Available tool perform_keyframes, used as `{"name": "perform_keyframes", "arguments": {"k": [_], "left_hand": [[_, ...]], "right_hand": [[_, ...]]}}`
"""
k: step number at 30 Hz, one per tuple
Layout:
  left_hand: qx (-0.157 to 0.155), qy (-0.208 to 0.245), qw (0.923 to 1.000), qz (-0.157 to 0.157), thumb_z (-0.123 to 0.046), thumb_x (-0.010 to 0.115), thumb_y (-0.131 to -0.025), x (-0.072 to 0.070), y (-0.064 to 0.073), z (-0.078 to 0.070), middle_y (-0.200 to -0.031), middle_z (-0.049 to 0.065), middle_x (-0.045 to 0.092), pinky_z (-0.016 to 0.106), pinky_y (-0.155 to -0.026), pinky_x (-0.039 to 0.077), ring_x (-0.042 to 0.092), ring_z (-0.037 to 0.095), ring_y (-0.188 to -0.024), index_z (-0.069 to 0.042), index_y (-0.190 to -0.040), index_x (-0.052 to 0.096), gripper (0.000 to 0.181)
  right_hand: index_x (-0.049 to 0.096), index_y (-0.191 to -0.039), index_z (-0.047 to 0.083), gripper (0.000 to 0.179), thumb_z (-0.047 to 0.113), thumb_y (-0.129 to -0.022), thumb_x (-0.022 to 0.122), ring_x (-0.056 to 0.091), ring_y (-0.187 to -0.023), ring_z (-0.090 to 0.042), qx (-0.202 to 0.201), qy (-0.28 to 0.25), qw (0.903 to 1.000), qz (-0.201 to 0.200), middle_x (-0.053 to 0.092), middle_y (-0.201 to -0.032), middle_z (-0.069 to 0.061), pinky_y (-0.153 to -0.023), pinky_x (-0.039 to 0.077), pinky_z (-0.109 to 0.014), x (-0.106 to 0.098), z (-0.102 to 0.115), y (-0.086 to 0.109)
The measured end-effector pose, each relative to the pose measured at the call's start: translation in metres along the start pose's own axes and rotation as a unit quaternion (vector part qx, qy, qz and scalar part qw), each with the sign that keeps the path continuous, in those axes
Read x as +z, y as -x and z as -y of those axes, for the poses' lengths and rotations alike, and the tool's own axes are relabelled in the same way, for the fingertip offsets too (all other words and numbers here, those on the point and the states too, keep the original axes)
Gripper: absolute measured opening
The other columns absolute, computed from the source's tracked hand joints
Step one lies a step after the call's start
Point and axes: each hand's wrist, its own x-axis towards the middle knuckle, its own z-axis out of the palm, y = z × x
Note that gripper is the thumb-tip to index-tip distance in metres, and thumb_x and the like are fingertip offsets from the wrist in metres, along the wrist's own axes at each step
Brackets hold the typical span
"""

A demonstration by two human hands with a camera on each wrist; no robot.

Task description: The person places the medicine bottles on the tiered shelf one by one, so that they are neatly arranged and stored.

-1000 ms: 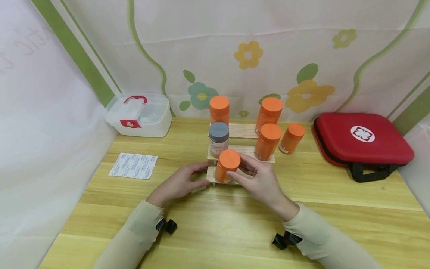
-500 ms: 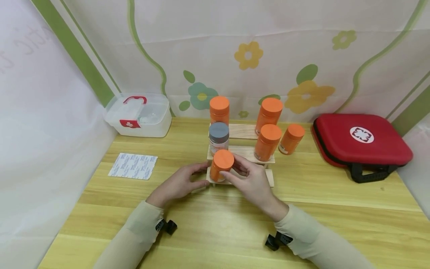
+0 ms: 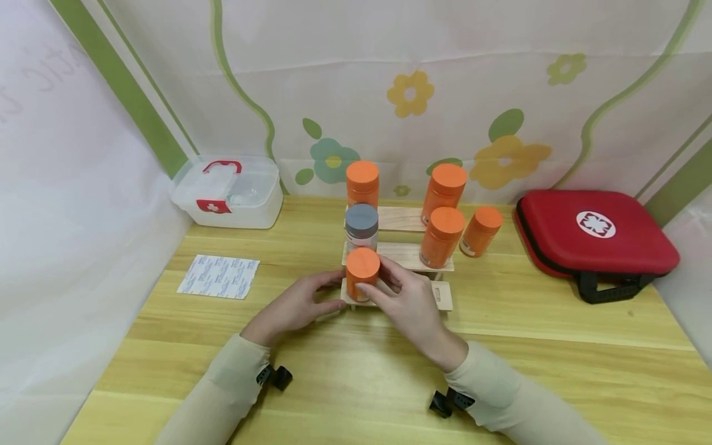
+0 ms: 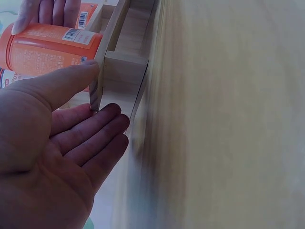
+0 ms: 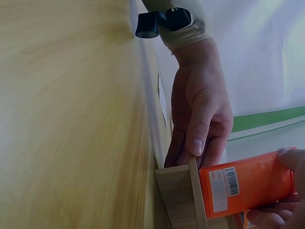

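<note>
A three-step wooden rack (image 3: 443, 298) stands mid-table. My right hand (image 3: 411, 306) grips an orange pill bottle (image 3: 363, 264) between thumb and fingers, upright at the left end of the lowest step. In the right wrist view the bottle (image 5: 243, 185) has its base at the step board. My left hand (image 3: 297, 303) is at the rack's left end; the left wrist view shows its thumb and index finger pinching the step board (image 4: 97, 86), other fingers extended. Behind the held bottle is a grey-capped bottle (image 3: 361, 221). Orange bottles (image 3: 442, 238) occupy the upper steps.
Right of the rack, a smaller orange bottle (image 3: 481, 232) stands on the table. A red first-aid case (image 3: 595, 232) lies farther right. At left are a clear first-aid box (image 3: 228, 194) and a white printed sheet (image 3: 219, 276). A patterned curtain (image 3: 334, 74) borders the back.
My right hand has slid the orange pill bottle leftward along the lowest step to its left end, uncovering the step's right part. My left hand has stayed at the rack's left end.
</note>
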Motion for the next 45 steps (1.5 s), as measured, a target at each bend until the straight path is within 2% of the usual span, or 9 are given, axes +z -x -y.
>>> {"name": "perform_keyframes", "arguments": {"k": [9,27,32,35,41,45], "left_hand": [[-0.007,-0.002,1.0,0.0,-0.033,0.077,-0.102,0.0,0.0,-0.001,-0.159,0.003,0.06,0.055,-0.128,0.042,0.057,0.026,-0.148,-0.018,-0.16,0.054,0.065],[-0.019,-0.003,0.9998,0.0,-0.032,0.078,-0.102,0.0,0.0,-0.004,-0.157,0.002,0.062,0.054,-0.128,0.042,0.057,0.025,-0.148,-0.019,-0.159,0.055,0.063],[-0.011,-0.004,0.9999,0.0,-0.032,0.078,-0.102,0.0,0.001,-0.003,-0.157,0.002,0.062,0.054,-0.128,0.042,0.057,0.025,-0.148,-0.019,-0.16,0.055,0.063],[-0.012,-0.004,0.9999,0.0,-0.032,0.078,-0.102,0.0,0.001,-0.003,-0.157,0.002,0.062,0.054,-0.128,0.042,0.057,0.025,-0.148,-0.019,-0.159,0.055,0.063],[-0.012,-0.008,0.9999,-0.002,-0.036,0.078,-0.101,0.0,0.001,-0.003,-0.157,0.002,0.062,0.055,-0.127,0.042,0.057,0.027,-0.147,-0.02,-0.158,0.056,0.063],[-0.017,-0.006,0.9998,-0.003,-0.038,0.079,-0.101,-0.001,0.001,-0.003,-0.158,0.0,0.061,0.055,-0.127,0.042,0.057,0.026,-0.147,-0.021,-0.158,0.056,0.064]], "right_hand": [[0.067,-0.141,-0.005,0.058,0.012,-0.09,0.089,0.074,-0.123,-0.035,0.048,0.028,0.9984,0.011,0.071,-0.136,-0.024,-0.095,0.064,-0.039,0.001,0.001,0.003],[0.068,-0.14,-0.006,0.058,0.012,-0.089,0.089,0.074,-0.123,-0.035,0.042,0.034,0.9985,0.012,0.071,-0.136,-0.024,-0.095,0.064,-0.037,0.001,-0.001,0.003],[0.068,-0.14,-0.004,0.058,0.013,-0.089,0.09,0.075,-0.122,-0.034,0.047,0.042,0.9979,0.016,0.072,-0.135,-0.022,-0.095,0.064,-0.037,-0.005,-0.001,0.004],[0.068,-0.14,-0.006,0.059,0.012,-0.089,0.09,0.074,-0.123,-0.034,0.059,0.028,0.9975,0.025,0.072,-0.136,-0.023,-0.096,0.064,-0.039,-0.01,-0.002,0.005],[0.065,-0.142,-0.007,0.059,0.006,-0.089,0.088,0.071,-0.128,-0.037,0.108,-0.047,0.9926,0.031,0.069,-0.141,-0.025,-0.098,0.062,-0.044,-0.024,-0.002,0.009],[0.067,-0.14,-0.007,0.056,0.003,-0.089,0.087,0.07,-0.129,-0.041,0.102,-0.054,0.9931,0.024,0.07,-0.14,-0.025,-0.098,0.062,-0.046,-0.033,-0.003,0.01]]}}
